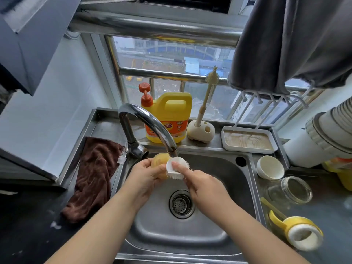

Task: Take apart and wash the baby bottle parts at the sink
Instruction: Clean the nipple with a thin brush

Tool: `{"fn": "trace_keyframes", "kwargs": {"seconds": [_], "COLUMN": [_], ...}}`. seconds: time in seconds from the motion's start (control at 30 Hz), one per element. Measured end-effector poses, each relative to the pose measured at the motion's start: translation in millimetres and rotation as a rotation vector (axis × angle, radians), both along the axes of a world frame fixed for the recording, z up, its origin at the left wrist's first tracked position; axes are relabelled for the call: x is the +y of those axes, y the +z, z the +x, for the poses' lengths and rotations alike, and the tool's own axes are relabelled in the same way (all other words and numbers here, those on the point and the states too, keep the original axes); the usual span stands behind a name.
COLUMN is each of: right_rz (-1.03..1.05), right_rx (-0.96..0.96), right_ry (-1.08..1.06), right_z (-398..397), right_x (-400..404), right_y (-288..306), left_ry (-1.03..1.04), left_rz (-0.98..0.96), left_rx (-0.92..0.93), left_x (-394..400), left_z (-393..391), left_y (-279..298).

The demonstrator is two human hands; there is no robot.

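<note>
Over the steel sink [224, 189], just under the faucet [152, 126] spout, the left hand [146, 178] wraps its curled fingers [144, 163] round a small amber bottle part [159, 161], rounded and translucent; exactly which part it is cannot be told. The right hand [203, 185] holds a white round brush [176, 168] with short bristles against that part, its forefinger stretched out and pressing on the brush's back while the other fingers curl beneath; how the thumb lies is hidden. Brush and amber part touch. Whether water runs from the spout cannot be made out.

On the counter [323, 206] right of the sink lie a clear glass jar [289, 191] on its side, a yellow handled collar [297, 231] with a white ring inside, and a white bowl [269, 167] tipped against the sink edge. Behind the sink stand a yellow detergent jug [171, 115] with an orange pump, a cream bottle brush [205, 96] upright in its holder [200, 130], and a white tray [248, 141]. A brown cloth [93, 176] hangs over the left rim of the sink. A barred window [171, 60] fills the back wall, and a grey cloth [293, 40] hangs at the upper right.
</note>
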State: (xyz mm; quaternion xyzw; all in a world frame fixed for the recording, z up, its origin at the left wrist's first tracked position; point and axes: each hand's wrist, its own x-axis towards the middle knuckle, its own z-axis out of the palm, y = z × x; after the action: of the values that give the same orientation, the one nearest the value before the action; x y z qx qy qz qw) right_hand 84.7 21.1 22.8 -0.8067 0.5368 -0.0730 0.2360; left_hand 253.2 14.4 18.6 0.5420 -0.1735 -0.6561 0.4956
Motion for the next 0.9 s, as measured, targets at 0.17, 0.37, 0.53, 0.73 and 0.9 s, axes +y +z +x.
{"fn": "trace_keyframes", "kwargs": {"seconds": [0.17,0.37,0.53,0.73,0.9], "right_rz": [0.065,0.079,0.034,0.060,0.117], "right_rx": [-0.071,-0.089,-0.035,-0.141,-0.133], "right_ry": [-0.069,-0.159,-0.019,-0.052,-0.205], "right_z": [-8,-11,-4,-10,-17], "right_x": [-9,-11,7,9,1], "right_y": [-5,-4,-1,-3,-11], "left_ry": [-0.033,-0.069,-0.030,0.004,-0.025], "left_rz": [-0.062,-0.067,-0.048,-0.055,-0.024], "left_rx": [-0.047,-0.011,0.016,0.080,0.105], "left_x": [2,4,4,5,6], "left_z": [-3,-8,-5,-8,-13], "left_y": [0,0,-2,-1,-2]}}
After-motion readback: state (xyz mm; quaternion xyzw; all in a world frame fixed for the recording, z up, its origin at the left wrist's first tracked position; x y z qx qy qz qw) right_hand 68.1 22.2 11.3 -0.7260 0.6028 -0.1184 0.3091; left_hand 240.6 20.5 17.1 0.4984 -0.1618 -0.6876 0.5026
